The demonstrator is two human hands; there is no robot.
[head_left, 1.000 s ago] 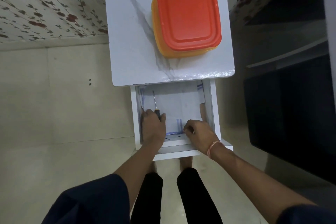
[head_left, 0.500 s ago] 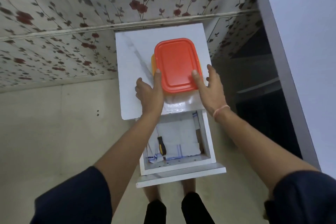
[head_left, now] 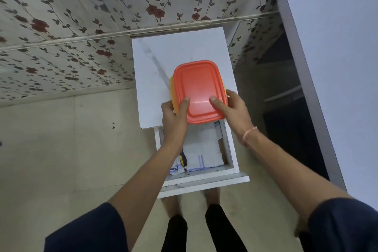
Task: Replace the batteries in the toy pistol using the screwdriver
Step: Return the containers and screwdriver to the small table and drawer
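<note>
The toy pistol did not show anywhere in the head view; it may have been shut inside the container (head_left: 171, 88), though that was only a guess, since the red lid (head_left: 201, 90) sat closed over its yellow body and hid whatever it held. The screwdriver (head_left: 183, 160) lay in the open drawer (head_left: 230, 149), its yellow-and-black handle showing beside a folded white cloth (head_left: 204, 149), most of its shaft hidden under the left forearm. Nobody held it.

Both hands were on the container instead. The left hand (head_left: 173, 116) gripped its near left corner, thumb pressed flat on the lid and fingers curled round the side. The right hand (head_left: 235, 112) mirrored it on the near right corner, thumb on top and fingers wrapped round the edge. A two-sided clamp like that suited a wide, smooth box, keeping it level and the lid seated.

The container overhung the near edge of the small white table (head_left: 155, 67), above the drawer, which suggested it was being taken off rather than opened there. With the tool lying in plain reach below, fetching the container first looked sensible.
</note>
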